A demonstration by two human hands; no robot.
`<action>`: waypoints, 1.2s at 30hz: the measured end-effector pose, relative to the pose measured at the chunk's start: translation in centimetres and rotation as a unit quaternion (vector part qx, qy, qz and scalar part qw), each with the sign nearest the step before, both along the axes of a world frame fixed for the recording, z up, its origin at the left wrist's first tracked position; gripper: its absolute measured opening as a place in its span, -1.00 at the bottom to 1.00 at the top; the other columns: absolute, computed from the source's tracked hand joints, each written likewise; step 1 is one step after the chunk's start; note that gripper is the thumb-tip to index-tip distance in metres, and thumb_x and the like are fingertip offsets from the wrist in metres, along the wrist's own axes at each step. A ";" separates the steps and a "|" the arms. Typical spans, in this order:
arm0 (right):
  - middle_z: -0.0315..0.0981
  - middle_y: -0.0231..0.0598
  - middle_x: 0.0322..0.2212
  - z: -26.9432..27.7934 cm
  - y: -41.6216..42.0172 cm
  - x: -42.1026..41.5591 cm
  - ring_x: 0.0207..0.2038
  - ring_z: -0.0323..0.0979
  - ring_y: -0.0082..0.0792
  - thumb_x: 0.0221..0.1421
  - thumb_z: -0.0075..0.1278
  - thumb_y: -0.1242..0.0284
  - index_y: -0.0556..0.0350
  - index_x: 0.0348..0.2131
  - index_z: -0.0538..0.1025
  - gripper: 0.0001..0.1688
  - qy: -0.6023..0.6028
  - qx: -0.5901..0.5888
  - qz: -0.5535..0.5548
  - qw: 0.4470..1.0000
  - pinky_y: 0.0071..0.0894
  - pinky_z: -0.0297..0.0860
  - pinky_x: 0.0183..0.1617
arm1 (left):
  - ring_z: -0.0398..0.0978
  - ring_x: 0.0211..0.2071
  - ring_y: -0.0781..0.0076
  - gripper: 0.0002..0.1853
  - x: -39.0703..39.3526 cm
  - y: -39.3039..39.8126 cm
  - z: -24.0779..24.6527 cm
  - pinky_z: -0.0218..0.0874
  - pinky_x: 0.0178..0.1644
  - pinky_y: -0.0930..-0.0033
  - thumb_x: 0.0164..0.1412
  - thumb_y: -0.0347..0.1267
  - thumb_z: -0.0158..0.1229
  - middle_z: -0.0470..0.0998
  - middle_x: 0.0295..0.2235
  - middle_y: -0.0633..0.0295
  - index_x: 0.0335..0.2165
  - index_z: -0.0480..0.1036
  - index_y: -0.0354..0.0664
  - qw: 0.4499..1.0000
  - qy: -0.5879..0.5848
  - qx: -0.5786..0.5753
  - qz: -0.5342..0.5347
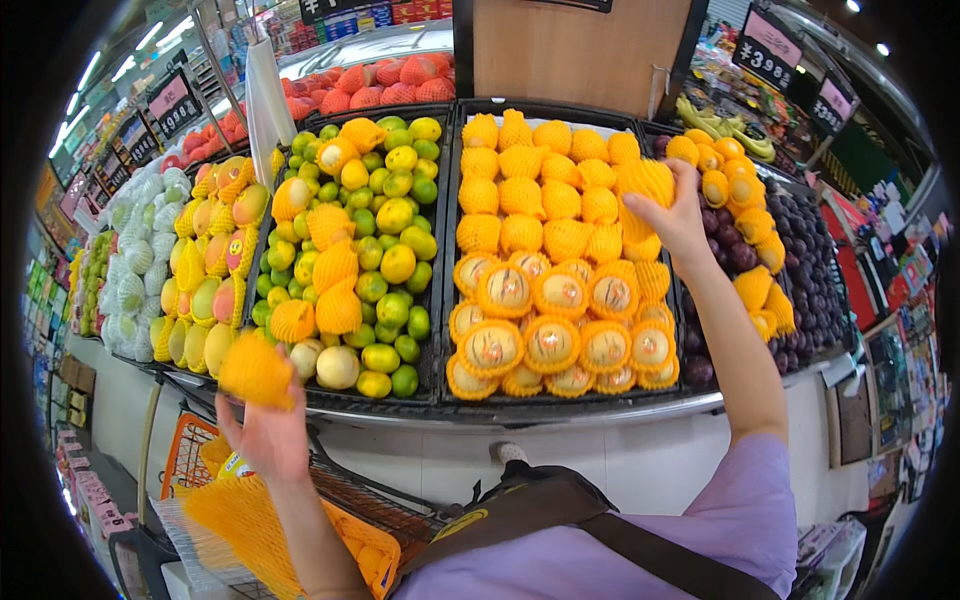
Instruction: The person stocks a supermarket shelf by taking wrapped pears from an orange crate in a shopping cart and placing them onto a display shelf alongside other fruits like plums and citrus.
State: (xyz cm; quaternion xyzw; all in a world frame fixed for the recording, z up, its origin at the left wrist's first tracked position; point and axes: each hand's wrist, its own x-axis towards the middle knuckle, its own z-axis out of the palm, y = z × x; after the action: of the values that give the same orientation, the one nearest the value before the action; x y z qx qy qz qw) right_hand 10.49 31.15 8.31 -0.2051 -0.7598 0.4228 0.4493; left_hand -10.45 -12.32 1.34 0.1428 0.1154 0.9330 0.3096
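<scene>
My left hand point(271, 442) holds a round fruit in an orange foam net point(256, 371), slightly blurred, above the front edge of the citrus crate. My right hand point(679, 217) grips another netted fruit point(646, 182) over the right back part of the middle crate point(448, 247). In that crate, the back rows are covered by orange nets point(559, 199). Nearer me, pale round fruits point(553, 343) with stickers show through open nets. Green and yellow citrus point(397, 262) fills the crate to the left, with several netted fruits point(337, 274) lying on top.
Dark plums point(802, 262) lie at right, with more netted fruits point(752, 289) over them. Mangoes point(217, 247) and white-netted fruits point(139, 255) stand further left. Below my left arm, a shopping cart point(375, 480) carries orange foam nets point(232, 517) and an orange basket point(386, 547).
</scene>
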 end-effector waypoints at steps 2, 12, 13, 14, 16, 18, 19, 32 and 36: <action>0.26 -0.14 -0.18 0.5 5.8 -2.5 -0.12 0.30 -0.36 -0.27 0.29 0.30 0.14 -0.10 0.20 -0.20 -0.046 0.017 -0.022 0.999 -0.42 0.28 -0.06 | 0.09 0.11 0.03 -0.36 -1.6 7.3 2.5 0.10 0.06 0.13 0.20 -0.13 -0.07 0.01 0.15 -0.09 0.15 -0.01 -0.16 0.999 0.016 -0.020 -0.042; 0.23 -0.12 -0.13 1.0 19.3 -18.4 -0.10 0.33 -0.13 -0.31 0.22 0.14 -0.02 -0.05 0.26 -0.19 -0.163 0.302 -0.082 0.936 -0.20 0.28 -0.05 | 0.43 -0.27 0.32 -0.39 -8.0 38.1 11.1 0.30 -0.29 0.25 -0.03 -0.34 0.25 0.39 -0.22 0.21 -0.05 0.10 -0.01 0.876 0.313 -0.354 0.097; 0.21 -0.12 -0.11 0.8 19.6 -20.0 -0.09 0.32 -0.10 -0.31 0.22 0.13 -0.06 -0.05 0.27 -0.19 -0.184 0.304 -0.074 0.932 -0.16 0.27 -0.05 | 0.42 -0.30 0.36 -0.36 -10.4 40.6 10.5 0.30 -0.31 0.30 -0.08 -0.32 0.30 0.38 -0.23 0.21 -0.06 0.11 -0.01 0.812 0.400 -0.398 0.151; 0.21 -0.14 -0.13 0.3 20.4 -21.4 -0.09 0.33 -0.10 -0.31 0.22 0.13 -0.10 -0.04 0.26 -0.19 -0.189 0.317 -0.079 0.926 -0.12 0.27 -0.07 | 0.43 -0.31 0.36 -0.34 -11.9 43.3 9.9 0.30 -0.27 0.34 -0.15 -0.28 0.34 0.39 -0.23 0.20 -0.09 0.16 -0.05 0.760 0.463 -0.412 0.196; 0.21 -0.14 -0.13 -0.5 21.6 -24.2 -0.09 0.33 -0.10 -0.31 0.22 0.13 -0.10 -0.03 0.26 -0.18 -0.202 0.271 -0.065 0.939 -0.09 0.26 -0.07 | 0.42 -0.22 0.23 -0.34 -16.0 47.6 8.0 0.26 -0.13 0.33 -0.22 -0.25 0.35 0.41 -0.20 0.10 -0.11 0.23 -0.11 0.591 0.592 -0.456 0.304; 0.21 -0.14 -0.12 -2.0 22.9 -26.4 -0.10 0.33 -0.09 -0.32 0.22 0.10 -0.08 -0.02 0.26 -0.15 -0.217 0.246 -0.056 0.943 -0.06 0.26 -0.08 | 0.40 -0.15 0.18 -0.31 -17.3 51.0 6.8 0.23 -0.07 0.31 -0.24 -0.25 0.36 0.41 -0.17 0.03 -0.09 0.25 -0.13 0.492 0.647 -0.481 0.328; 0.21 -0.13 -0.12 -2.8 23.1 -27.2 -0.10 0.33 -0.08 -0.32 0.22 0.09 -0.07 -0.02 0.26 -0.15 -0.216 0.245 -0.049 0.944 -0.06 0.26 -0.08 | 0.39 -0.12 0.18 -0.30 -17.8 52.1 5.9 0.22 -0.05 0.30 -0.23 -0.26 0.36 0.41 -0.15 0.01 -0.08 0.25 -0.15 0.417 0.683 -0.486 0.353; 0.03 0.05 0.01 -4.3 22.3 -27.2 -0.06 0.31 0.04 -0.05 0.05 0.13 0.09 0.07 0.12 -0.20 -0.354 0.177 0.029 0.918 -0.20 0.28 0.01 | 0.22 0.01 0.06 -0.26 -18.3 54.6 2.6 0.06 0.02 -0.06 -0.15 -0.14 0.21 0.23 -0.04 0.07 0.05 0.12 0.11 0.208 0.652 -0.700 0.203; 0.02 0.00 -0.02 -4.8 21.7 -27.7 -0.03 0.23 0.05 0.06 -0.04 0.17 0.07 0.06 0.11 -0.32 -0.373 0.174 0.001 0.911 -0.10 0.24 0.02 | 0.07 0.08 0.10 -0.20 -17.1 55.2 2.6 -0.08 0.07 -0.05 -0.15 -0.18 0.21 0.11 0.04 0.11 0.09 0.06 0.08 0.231 0.630 -0.709 0.219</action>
State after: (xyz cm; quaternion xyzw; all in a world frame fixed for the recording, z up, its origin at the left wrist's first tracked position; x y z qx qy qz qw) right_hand -17.25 52.82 3.53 -0.2660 -0.9337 0.1773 0.1613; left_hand -27.59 42.88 3.91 0.3758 0.9140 0.1113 -0.1044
